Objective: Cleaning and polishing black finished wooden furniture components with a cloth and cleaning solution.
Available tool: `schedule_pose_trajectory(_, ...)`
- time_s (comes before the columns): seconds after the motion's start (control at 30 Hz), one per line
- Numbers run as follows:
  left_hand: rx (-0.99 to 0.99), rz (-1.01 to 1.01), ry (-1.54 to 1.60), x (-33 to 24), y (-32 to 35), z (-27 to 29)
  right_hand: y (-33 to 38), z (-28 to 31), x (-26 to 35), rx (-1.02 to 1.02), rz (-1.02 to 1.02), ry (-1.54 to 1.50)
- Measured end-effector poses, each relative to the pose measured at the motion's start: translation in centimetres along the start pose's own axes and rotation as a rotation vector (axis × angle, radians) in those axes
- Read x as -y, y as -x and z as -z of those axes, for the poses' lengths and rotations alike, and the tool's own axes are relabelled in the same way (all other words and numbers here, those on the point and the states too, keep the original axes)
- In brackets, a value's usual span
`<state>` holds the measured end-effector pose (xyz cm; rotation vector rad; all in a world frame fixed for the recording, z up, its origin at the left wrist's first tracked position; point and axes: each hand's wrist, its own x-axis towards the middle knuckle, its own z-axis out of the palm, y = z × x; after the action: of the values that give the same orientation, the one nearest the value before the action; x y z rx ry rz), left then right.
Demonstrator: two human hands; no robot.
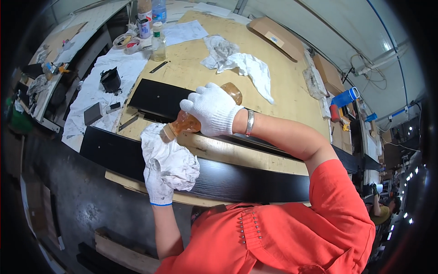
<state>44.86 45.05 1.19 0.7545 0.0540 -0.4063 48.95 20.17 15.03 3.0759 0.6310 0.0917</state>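
My right hand (212,109), in a white knit glove, is wrapped around a clear plastic bottle (187,123) with brownish contents. The bottle is tilted, its neck down to the left against a crumpled white cloth (178,166). Beneath and around that cloth is my gloved left hand (157,187), holding it; most of its fingers are hidden. Both hands are above a long black board (242,178) with a glossy wood grain along the bench's near edge. Behind it lies another black board (157,98), partly covered by my right hand and arm.
White rags (244,64) lie on the yellowish bench top (287,91). To the left, a stained white sheet (98,73) bears a black cup (110,81) and a grey block (93,113). Bottles (158,43) and tape rolls stand farther back. Cardboard (276,39) rests at the far edge.
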Motion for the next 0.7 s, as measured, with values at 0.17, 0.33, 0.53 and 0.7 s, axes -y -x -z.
schedule_pose_trajectory(0.17, 0.037, -0.018, 0.032, 0.6, 0.0, 0.0, 0.5, 1.1, 0.8, 0.068, 0.031, 0.018)
schedule_pose_trajectory(0.33, 0.029, 0.001, 0.024, 0.7, 0.4, -0.1, 0.8, 0.9, 0.8, 0.085, 0.039, 0.026)
schedule_pose_trajectory(0.53, 0.051, -0.013, 0.03, 0.2, 1.0, -0.7, 0.7, 0.1, -0.2, 0.124, 0.071, -0.03)
schedule_pose_trajectory(0.7, -0.086, -0.126, -0.102, -2.7, 3.0, 2.6, -2.5, -2.2, -4.3, -0.102, -0.261, -0.435)
